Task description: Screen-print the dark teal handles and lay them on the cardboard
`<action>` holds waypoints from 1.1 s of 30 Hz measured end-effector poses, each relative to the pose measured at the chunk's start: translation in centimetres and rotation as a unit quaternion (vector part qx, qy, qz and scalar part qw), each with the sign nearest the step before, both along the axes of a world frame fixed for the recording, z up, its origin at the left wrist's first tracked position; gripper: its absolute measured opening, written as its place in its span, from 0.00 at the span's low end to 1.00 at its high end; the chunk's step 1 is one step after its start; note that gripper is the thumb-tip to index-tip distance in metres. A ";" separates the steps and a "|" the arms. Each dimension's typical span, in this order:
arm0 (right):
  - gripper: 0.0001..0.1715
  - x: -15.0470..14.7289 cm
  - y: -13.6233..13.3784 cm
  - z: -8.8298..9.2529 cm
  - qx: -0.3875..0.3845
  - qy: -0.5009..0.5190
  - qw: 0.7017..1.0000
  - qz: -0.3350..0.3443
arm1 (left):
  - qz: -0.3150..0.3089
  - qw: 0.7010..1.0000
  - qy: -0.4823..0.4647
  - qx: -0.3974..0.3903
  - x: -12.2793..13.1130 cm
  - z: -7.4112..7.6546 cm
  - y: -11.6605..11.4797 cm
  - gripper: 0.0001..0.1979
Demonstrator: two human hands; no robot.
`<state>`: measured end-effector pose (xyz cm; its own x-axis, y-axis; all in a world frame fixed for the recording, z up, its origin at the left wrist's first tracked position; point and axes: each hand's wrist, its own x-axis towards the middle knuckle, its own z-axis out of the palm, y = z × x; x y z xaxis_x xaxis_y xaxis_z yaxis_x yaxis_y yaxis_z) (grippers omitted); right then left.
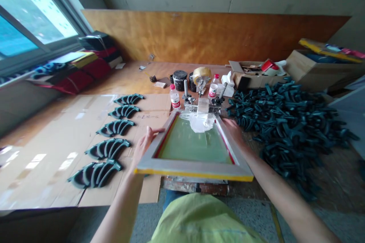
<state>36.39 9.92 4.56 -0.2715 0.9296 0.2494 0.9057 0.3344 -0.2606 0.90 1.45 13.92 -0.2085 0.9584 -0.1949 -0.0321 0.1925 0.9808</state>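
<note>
A screen-printing frame (194, 166) with a grey border, yellow front edge and greenish mesh (196, 146) sits in front of me, its front side raised. White ink or paste lies at the mesh's far end, under a clamp (203, 106) with metal posts. My left hand (144, 142) is at the frame's left side, thumb up and a finger stretched towards it; the other fingertips are hidden. On the right side my right hand (233, 128) reaches in beside the border, its fingers partly covered by the frame. Whatever lies beneath the frame is mostly out of sight.
On cardboard (65, 121) at left lie several fanned rows of dark green curved parts (108, 148). A big heap of similar parts (285, 117) fills the right. Bottles (175, 98), a black tub (180, 79), a tape roll (202, 73) and cardboard boxes (319, 70) stand behind.
</note>
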 end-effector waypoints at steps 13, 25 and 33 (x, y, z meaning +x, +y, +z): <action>0.15 -7.9 5.3 3.7 -0.078 -0.055 0.995 0.037 | -0.033 0.991 -0.014 -0.131 -0.3 -12.6 -2.8 0.45; 0.14 -5.3 -0.4 3.9 -0.046 -0.030 0.961 0.270 | -0.037 0.992 0.026 -0.118 -0.5 -13.3 -3.1 0.38; 0.17 -6.8 -2.1 0.8 0.073 -0.001 0.971 0.229 | -0.027 0.992 -0.008 -0.124 -0.3 -12.3 -3.2 0.40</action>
